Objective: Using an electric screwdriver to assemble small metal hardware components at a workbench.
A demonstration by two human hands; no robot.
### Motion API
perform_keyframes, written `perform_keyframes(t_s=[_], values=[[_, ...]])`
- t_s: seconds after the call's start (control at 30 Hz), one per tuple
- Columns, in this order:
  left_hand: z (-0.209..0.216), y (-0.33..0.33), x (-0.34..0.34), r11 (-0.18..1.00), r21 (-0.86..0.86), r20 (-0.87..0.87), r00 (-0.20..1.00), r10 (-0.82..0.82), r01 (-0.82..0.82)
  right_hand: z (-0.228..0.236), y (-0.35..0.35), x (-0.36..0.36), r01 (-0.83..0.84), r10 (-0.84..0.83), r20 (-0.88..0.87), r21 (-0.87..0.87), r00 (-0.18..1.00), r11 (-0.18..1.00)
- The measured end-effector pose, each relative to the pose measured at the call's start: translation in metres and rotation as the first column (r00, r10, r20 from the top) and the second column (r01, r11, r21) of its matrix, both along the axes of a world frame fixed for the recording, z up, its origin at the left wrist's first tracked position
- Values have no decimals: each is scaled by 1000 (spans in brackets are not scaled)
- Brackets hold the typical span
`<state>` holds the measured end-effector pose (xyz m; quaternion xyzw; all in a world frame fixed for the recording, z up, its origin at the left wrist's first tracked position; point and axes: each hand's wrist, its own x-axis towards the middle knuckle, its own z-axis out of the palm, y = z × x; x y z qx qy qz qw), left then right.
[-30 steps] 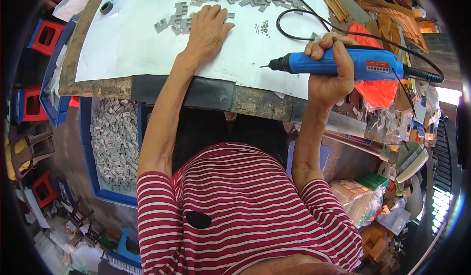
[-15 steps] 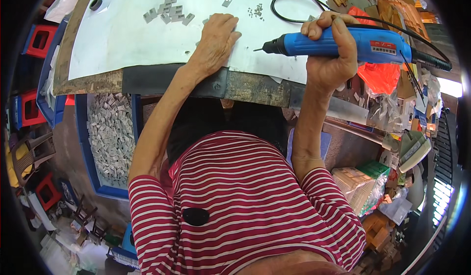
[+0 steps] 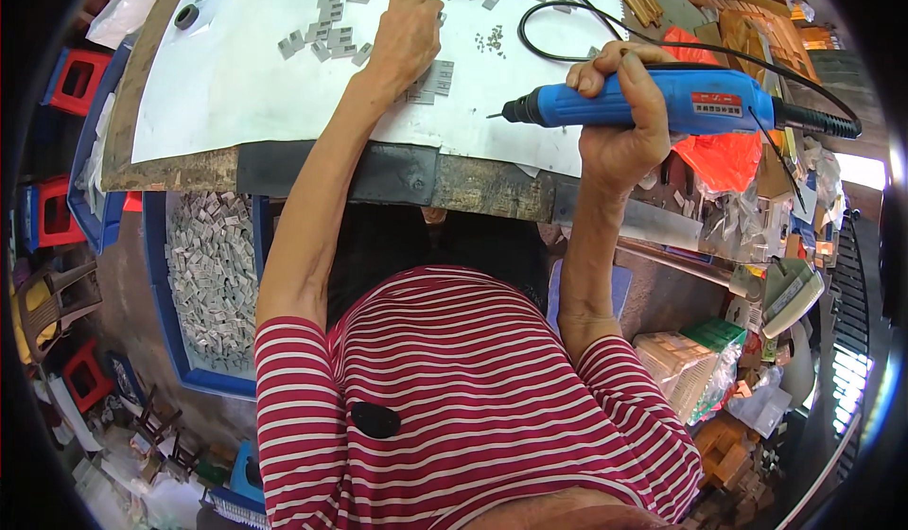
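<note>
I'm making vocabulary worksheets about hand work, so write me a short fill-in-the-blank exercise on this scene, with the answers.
1. The right hand grips a power tool whose body is coloured ____.
2. Flat grey pieces lie close to the person's ____ hand.
3. The sheet under those pieces is coloured ____.
4. The person's red shirt is patterned with white ____.

Missing words: blue; left; white; stripes.
</note>
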<state>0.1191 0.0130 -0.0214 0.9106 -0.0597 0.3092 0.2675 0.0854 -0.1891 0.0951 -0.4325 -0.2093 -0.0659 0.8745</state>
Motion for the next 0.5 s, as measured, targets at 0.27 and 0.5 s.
perform_keyframes(t_s=[0.27,0.5], values=[[2,-10,-12,997,56,-121,992,-37,44,-2,-3,1,14,-14,-43,10,999,1000],[15,-22,-37,987,69,-195,973,-127,143,-8,-6,1,9,-9,-52,3,999,1000]])
